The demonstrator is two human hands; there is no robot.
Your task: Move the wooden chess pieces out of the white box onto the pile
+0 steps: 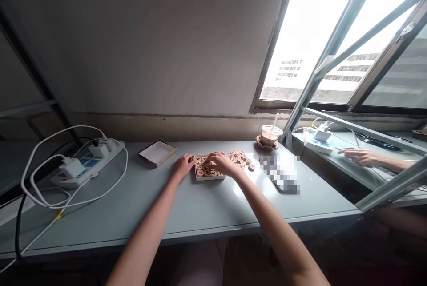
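Round wooden Chinese chess pieces (pixel 200 173) with red and dark characters lie in a shallow open box (pixel 211 179) on the desk. My left hand (pixel 183 166) is at the box's left side, its fingers closed on that edge; a small dark patch shows at the fingertips. Over the box's right part, my right hand (pixel 220 163) has its fingers bent down onto a chess piece, and the hand hides some of the others. More loose chess pieces (pixel 238 158) are bunched right of the box, with a single one (pixel 251 167) nearer me.
An upturned box lid (pixel 157 152) lies to the left. Farther left, a power strip (pixel 87 163) trails white cables. A lidded drink cup (pixel 271 134) stands at the back right, behind a pixelated object (pixel 282 175). Another person's hand (pixel 358 157) rests over the neighbouring desk, beyond a metal frame (pixel 370 128).
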